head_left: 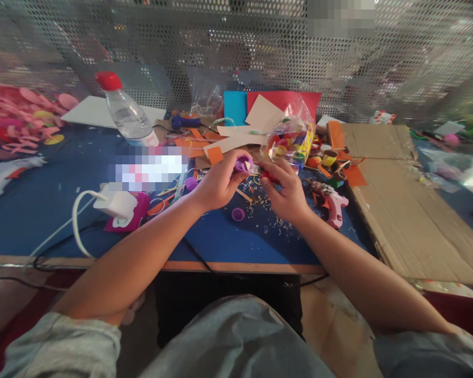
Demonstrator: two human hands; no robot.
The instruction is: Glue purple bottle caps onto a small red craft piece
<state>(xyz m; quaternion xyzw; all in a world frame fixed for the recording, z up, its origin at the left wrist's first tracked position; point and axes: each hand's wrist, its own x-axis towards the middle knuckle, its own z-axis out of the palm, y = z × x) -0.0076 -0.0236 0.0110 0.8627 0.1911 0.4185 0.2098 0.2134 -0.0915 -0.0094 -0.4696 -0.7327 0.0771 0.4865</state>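
Observation:
Over the middle of the blue table, my left hand (pixel 219 182) is closed around a purple bottle cap (pixel 243 165), its hollow side facing me with something pale inside. Close to its right is my right hand (pixel 286 190), fingers bent and closed on a small red object (pixel 268 175). The fingers cover most of that object, so its kind cannot be made out. Below the hands another purple cap (pixel 237 214) lies on the table. One more purple cap (pixel 191 183) sits beside my left wrist.
A pink glue gun (pixel 334 207) lies right of my right hand. Behind are a clear bag of colourful caps (pixel 286 137) and paper sheets. Cardboard (pixel 413 205) covers the right side. To the left stand a water bottle (pixel 130 113) and a plugged-in white charger (pixel 116 202) with cables.

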